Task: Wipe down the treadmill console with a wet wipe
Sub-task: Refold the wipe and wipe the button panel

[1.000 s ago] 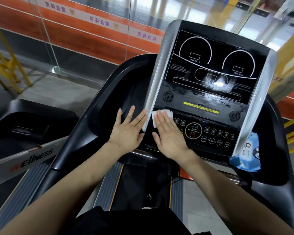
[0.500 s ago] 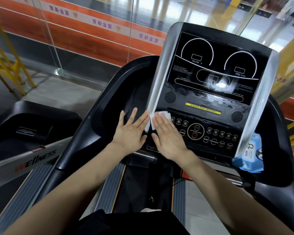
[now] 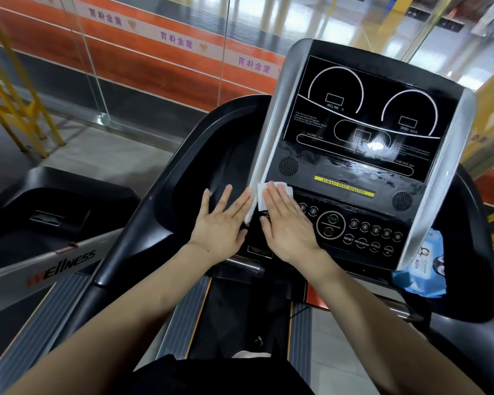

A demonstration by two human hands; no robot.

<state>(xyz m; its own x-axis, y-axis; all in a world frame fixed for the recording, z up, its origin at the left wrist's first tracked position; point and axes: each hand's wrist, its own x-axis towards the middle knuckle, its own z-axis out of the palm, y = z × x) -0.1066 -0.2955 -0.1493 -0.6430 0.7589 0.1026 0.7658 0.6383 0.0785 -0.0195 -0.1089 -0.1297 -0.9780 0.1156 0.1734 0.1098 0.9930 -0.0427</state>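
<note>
At the console's (image 3: 362, 155) lower-left corner, wet wipe (image 3: 271, 193) sits flat on the black panel, its left edge touching the silver side trim (image 3: 264, 155). Right hand (image 3: 287, 223) lies palm-down on it, fingers straight and together, pressing, not gripping; white corners of the wipe show past the fingertips and at the left. Wrist straight, forearm running down to the right.

Left hand (image 3: 221, 223) is flat too, fingers spread and holding nothing, resting on the black side housing (image 3: 200, 178) just left of the trim, index fingertip at the trim edge. The two hands are close together, trim strip between them.

Room to move: button cluster (image 3: 354, 228) starts right beside the right hand, START/STOP ring just past the knuckles. Display glass above shows wet streaks and a glare spot; yellow label strip (image 3: 344, 188) lies just above the buttons. Panel runs unobstructed to the right-hand silver trim.

Right side tray (image 3: 474, 280) holds a blue wipes pack (image 3: 419, 272), tucked against the console's lower-right corner. Left side recess holds nothing I can see.

Further out: running belt (image 3: 240, 306) below, a second treadmill (image 3: 54, 223) to the left, glass wall with an orange band (image 3: 154, 67) beyond.
</note>
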